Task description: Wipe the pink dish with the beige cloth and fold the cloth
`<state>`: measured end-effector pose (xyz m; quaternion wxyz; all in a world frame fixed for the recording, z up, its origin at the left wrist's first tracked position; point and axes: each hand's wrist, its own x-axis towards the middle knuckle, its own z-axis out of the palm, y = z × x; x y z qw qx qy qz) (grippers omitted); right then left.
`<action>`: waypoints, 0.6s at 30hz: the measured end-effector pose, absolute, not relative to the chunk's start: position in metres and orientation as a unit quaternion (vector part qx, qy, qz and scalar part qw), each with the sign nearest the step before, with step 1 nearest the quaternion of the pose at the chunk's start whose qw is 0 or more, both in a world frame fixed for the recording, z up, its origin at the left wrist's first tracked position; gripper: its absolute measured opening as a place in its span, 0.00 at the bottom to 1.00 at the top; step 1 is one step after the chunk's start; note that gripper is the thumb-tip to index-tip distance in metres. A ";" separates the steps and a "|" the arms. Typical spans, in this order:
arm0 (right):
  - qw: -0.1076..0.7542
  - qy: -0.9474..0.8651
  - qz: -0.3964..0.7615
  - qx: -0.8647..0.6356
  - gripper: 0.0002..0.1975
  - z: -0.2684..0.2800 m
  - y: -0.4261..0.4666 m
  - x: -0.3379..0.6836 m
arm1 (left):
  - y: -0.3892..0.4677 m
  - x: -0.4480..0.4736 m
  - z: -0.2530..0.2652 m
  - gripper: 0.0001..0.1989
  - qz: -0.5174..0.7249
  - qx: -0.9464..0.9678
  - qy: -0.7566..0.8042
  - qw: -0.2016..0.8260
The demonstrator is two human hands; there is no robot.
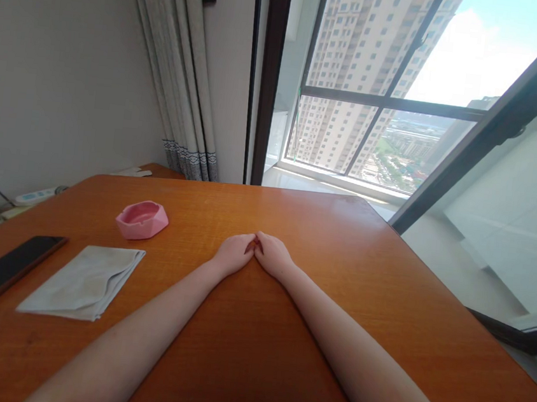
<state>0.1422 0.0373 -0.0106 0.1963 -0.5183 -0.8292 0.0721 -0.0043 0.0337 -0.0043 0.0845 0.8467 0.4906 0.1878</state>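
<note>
My left hand (pixel 235 253) and my right hand (pixel 272 254) rest on the wooden table (pixel 252 353), meeting at the knuckles in the middle. Both have their fingers curled in and closed, and no object shows in the small gap between them. To the left of my left hand lies a folded white cloth (pixel 82 280), flat on the tabletop. Behind the cloth stands a pink faceted ashtray (pixel 142 221) with notches in its rim. Neither hand touches the cloth or the ashtray.
A dark phone (pixel 1 275) lies at the table's left side. Beyond the left edge is a white power strip (pixel 36 196). A grey curtain (pixel 181 70) hangs behind the table. A dark-framed glass door (pixel 476 146) and a window are to the right.
</note>
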 end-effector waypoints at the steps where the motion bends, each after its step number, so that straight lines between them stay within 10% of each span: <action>1: 0.197 -0.830 0.073 -0.517 0.08 -0.010 0.037 0.142 | 0.032 -0.006 -0.001 0.11 0.192 0.851 0.483 0.074; 10: 0.187 -0.841 0.081 -0.500 0.13 -0.010 0.036 0.141 | 0.020 -0.105 0.054 0.21 0.287 0.662 0.661 -0.204; 18: 0.183 -0.840 0.086 -0.504 0.13 -0.008 0.034 0.140 | 0.036 -0.177 0.027 0.31 0.054 0.567 0.820 -0.055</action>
